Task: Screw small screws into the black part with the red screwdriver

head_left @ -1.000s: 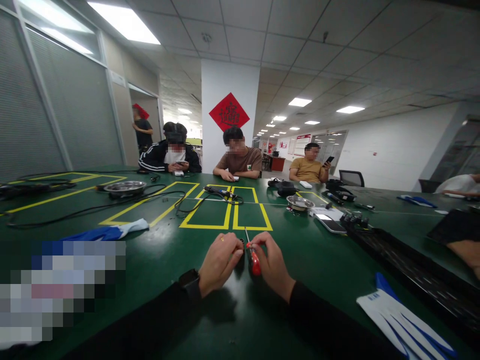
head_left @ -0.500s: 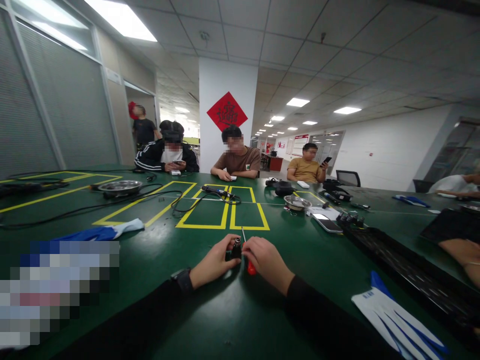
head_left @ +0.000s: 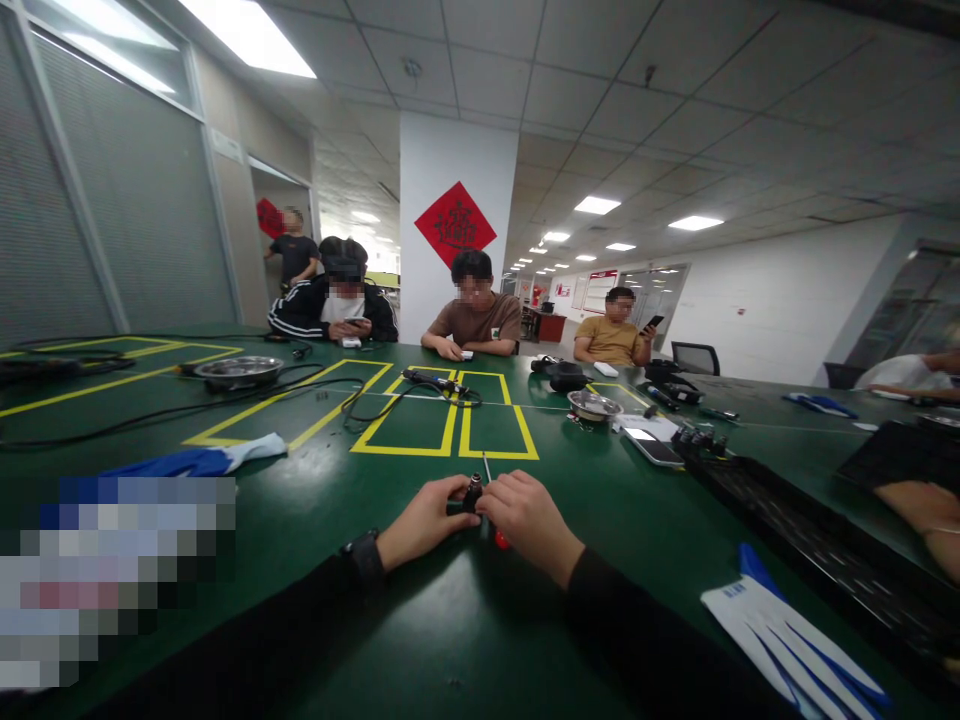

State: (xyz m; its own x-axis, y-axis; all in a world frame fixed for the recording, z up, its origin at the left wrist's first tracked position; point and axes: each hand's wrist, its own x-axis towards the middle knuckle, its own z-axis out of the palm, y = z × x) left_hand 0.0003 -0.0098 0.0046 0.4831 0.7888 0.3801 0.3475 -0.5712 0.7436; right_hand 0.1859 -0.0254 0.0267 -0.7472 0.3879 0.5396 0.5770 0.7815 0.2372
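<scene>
A small black cylindrical part with a metal-ringed top (head_left: 473,490) stands upright between my hands. My left hand (head_left: 424,520) is closed around its left side, thumb and forefinger on it. From the right, my right hand (head_left: 529,515) is closed, with its fingertips against the same part. A screwdriver with a red handle (head_left: 502,540) lies behind and under my right hand. Its thin shaft (head_left: 486,466) sticks out past the fingers, and most of the handle is hidden. Whether my right hand also touches the screwdriver I cannot tell.
On the green table (head_left: 337,640), a white-and-blue glove (head_left: 787,640) lies at right, beside a long black tray (head_left: 795,540). Further off are a phone (head_left: 654,447), metal bowls (head_left: 595,405) (head_left: 240,371) and a corded tool (head_left: 431,381). Several people sit around the table.
My right hand has moved slightly left, its fingertips now against the black part and covering more of the screwdriver handle. My left hand and the screwdriver stay nearly in place.
</scene>
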